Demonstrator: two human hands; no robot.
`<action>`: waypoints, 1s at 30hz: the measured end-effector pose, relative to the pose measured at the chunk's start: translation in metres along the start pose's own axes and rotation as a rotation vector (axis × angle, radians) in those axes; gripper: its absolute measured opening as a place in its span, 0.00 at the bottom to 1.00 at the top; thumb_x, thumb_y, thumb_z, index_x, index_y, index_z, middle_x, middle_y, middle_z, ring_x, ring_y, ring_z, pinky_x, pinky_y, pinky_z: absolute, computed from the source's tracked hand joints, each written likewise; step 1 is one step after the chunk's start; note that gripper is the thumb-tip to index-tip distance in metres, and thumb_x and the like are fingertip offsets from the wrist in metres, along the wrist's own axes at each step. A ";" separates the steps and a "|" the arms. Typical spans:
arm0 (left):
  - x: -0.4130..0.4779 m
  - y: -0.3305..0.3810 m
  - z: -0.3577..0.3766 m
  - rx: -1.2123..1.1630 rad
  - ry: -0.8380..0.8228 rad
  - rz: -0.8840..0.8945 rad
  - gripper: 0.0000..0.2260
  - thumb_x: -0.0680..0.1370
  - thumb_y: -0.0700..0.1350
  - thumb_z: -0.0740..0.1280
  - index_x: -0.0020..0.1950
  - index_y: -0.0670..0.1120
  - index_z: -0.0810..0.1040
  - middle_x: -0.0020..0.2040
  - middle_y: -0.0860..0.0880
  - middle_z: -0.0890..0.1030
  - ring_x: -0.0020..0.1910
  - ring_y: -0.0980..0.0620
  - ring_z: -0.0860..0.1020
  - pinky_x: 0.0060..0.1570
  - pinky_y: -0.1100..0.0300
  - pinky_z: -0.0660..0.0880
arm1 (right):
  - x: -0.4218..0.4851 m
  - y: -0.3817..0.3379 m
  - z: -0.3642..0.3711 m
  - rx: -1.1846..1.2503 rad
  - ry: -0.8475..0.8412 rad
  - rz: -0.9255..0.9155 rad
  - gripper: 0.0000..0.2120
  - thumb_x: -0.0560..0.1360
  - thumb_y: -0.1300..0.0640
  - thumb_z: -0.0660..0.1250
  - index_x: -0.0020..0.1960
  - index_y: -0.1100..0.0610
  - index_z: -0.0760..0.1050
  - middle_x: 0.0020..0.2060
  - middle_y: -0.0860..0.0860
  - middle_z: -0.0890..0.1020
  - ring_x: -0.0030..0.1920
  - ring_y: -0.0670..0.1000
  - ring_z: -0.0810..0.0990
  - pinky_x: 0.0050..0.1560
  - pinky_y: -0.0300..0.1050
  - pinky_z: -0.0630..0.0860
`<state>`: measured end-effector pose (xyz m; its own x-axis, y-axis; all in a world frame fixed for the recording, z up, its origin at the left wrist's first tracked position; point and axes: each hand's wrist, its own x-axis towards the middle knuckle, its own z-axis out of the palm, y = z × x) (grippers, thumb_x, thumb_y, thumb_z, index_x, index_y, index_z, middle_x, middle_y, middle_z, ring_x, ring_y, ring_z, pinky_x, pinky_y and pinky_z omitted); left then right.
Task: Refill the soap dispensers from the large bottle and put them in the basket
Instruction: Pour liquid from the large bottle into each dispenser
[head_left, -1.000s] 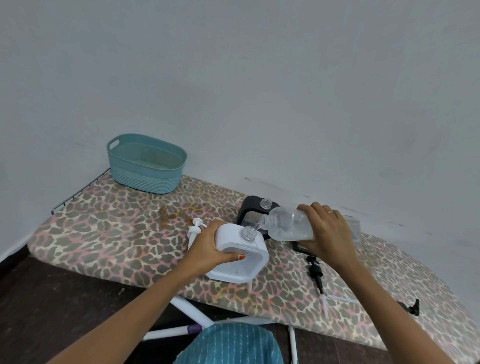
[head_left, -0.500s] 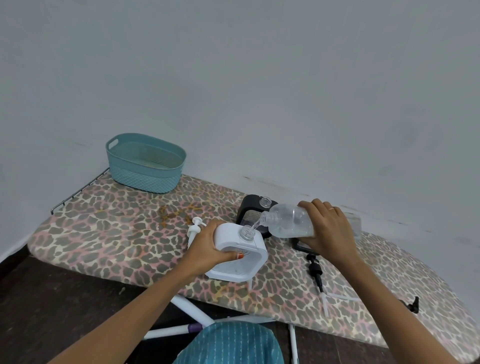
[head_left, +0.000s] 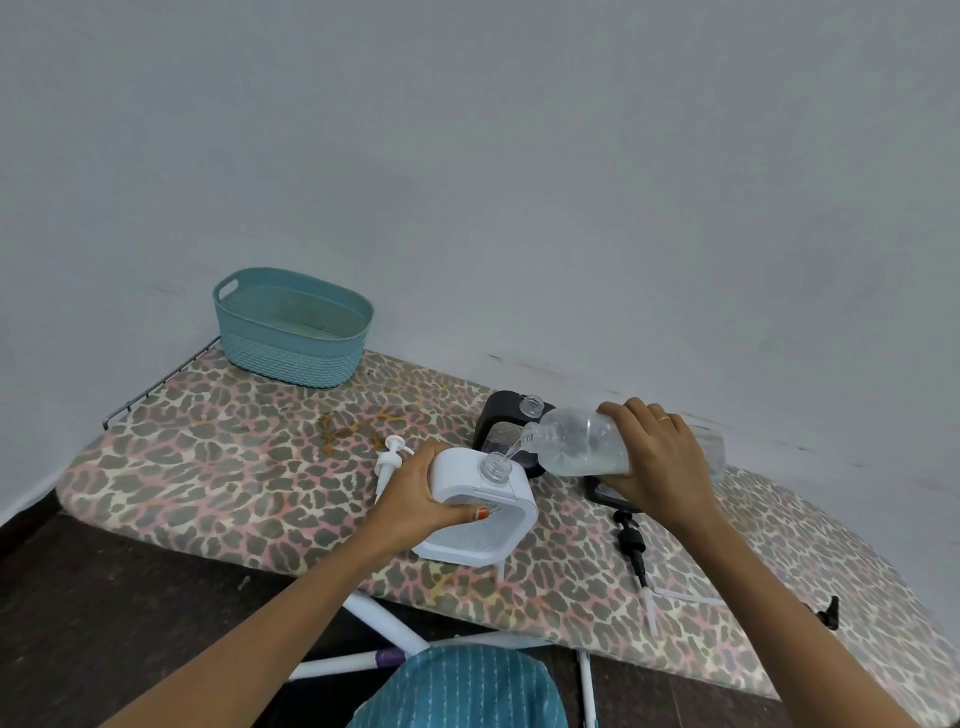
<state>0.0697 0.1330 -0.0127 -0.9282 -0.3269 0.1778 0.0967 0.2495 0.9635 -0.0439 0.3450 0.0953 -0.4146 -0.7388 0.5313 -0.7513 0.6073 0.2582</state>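
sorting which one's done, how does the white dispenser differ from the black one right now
The white dispenser is gripped by the left hand; the black dispenser stands unheld behind it. The white dispenser takes the stream from the large bottle in the right hand; the black dispenser gets none. Both have pumps off, clear necks open.

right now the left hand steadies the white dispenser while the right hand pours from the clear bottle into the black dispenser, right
Not the black one. In the head view the right hand tips the clear bottle so its stream runs into the open neck of the white dispenser, the one the left hand steadies. The black dispenser stands behind it.
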 end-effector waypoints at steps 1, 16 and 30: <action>0.000 0.000 0.000 -0.002 0.002 -0.001 0.22 0.64 0.43 0.78 0.52 0.48 0.70 0.46 0.54 0.75 0.46 0.59 0.75 0.41 0.72 0.71 | 0.000 0.000 0.000 0.000 0.001 -0.002 0.30 0.49 0.58 0.83 0.49 0.63 0.78 0.38 0.57 0.80 0.34 0.59 0.80 0.34 0.49 0.75; 0.000 0.003 0.001 0.017 0.012 0.003 0.22 0.64 0.43 0.77 0.51 0.49 0.69 0.45 0.55 0.74 0.44 0.60 0.74 0.38 0.76 0.70 | 0.002 -0.001 0.000 0.005 0.015 -0.012 0.29 0.49 0.58 0.83 0.48 0.64 0.78 0.37 0.58 0.81 0.34 0.60 0.80 0.33 0.50 0.75; 0.002 0.000 0.004 0.005 0.016 -0.007 0.22 0.63 0.44 0.78 0.49 0.51 0.69 0.46 0.54 0.75 0.47 0.54 0.75 0.44 0.66 0.74 | 0.002 0.001 0.000 -0.009 0.021 -0.005 0.29 0.50 0.57 0.83 0.48 0.63 0.78 0.37 0.57 0.80 0.33 0.59 0.79 0.33 0.49 0.75</action>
<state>0.0664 0.1360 -0.0130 -0.9231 -0.3428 0.1743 0.0885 0.2517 0.9638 -0.0451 0.3444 0.0965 -0.3997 -0.7360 0.5464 -0.7486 0.6061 0.2687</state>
